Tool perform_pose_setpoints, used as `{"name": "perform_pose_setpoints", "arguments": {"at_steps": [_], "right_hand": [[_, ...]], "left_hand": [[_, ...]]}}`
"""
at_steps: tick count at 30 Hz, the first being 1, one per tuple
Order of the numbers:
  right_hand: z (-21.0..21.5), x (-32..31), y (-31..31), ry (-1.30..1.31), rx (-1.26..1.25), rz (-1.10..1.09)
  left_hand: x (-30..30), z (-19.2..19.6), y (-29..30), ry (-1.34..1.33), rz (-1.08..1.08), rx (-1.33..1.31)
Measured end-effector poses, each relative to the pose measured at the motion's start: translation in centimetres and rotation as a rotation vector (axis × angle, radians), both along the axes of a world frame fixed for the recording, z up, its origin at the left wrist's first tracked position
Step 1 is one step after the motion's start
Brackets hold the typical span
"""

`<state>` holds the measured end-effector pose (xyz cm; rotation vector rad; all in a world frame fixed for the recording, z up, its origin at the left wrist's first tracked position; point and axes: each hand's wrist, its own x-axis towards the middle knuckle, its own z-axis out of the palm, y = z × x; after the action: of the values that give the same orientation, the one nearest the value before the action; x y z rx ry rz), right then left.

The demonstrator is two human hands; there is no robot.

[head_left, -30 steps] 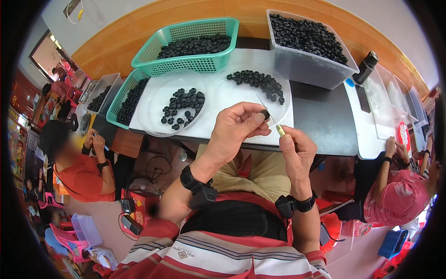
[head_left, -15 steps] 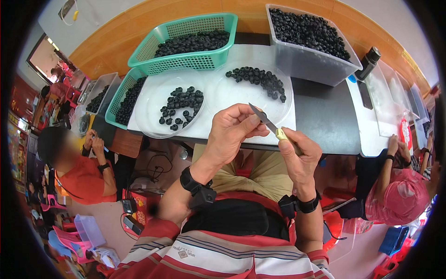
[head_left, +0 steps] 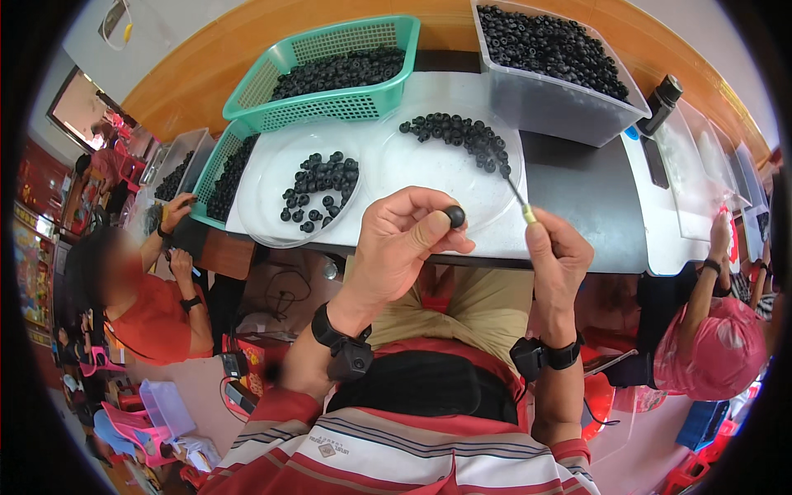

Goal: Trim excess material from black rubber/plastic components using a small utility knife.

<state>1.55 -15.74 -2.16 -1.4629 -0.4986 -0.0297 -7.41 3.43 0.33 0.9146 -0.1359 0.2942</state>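
Between the thumb and fingers of my left hand (head_left: 408,227) is a small round black rubber piece (head_left: 454,216), pinched just above the table's front edge. My right hand (head_left: 559,252) grips a small knife (head_left: 529,214) by its yellow-green handle. The knife's blade points away from me, its tip close to a curved cluster of black rubber pieces (head_left: 477,139) on the right clear round tray (head_left: 392,169). To the left, a second clear round tray (head_left: 260,194) carries another group of the same black pieces (head_left: 322,186).
Behind the trays stand a green basket (head_left: 375,107) and a clear bin (head_left: 561,107), both heaped with black pieces. A smaller green basket (head_left: 198,206) is at the left. A black bottle (head_left: 662,103) and a phone (head_left: 654,162) lie rightward. Other people sit on both sides.
My right hand has drawn the knife away from my left hand, to the right, and swung its blade toward the cluster. My left hand keeps its piece, now more exposed.
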Motion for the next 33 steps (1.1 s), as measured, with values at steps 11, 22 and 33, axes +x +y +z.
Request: {"name": "perform_pose_setpoints", "arguments": {"at_steps": [11,22,33], "right_hand": [[-2.1,0.8,0.1,-0.058,-0.071,0.049],[-2.7,2.2,0.0,0.060,-0.025,0.039],[-3.2,2.9,-0.4,0.085,0.037,0.026]], "left_hand": [[-1.6,0.0,1.7,0.185,0.502,0.547],[-4.8,-0.1,10.0,0.405,1.052,1.624],[-0.5,1.0,5.8,0.169,0.895,1.592]]}}
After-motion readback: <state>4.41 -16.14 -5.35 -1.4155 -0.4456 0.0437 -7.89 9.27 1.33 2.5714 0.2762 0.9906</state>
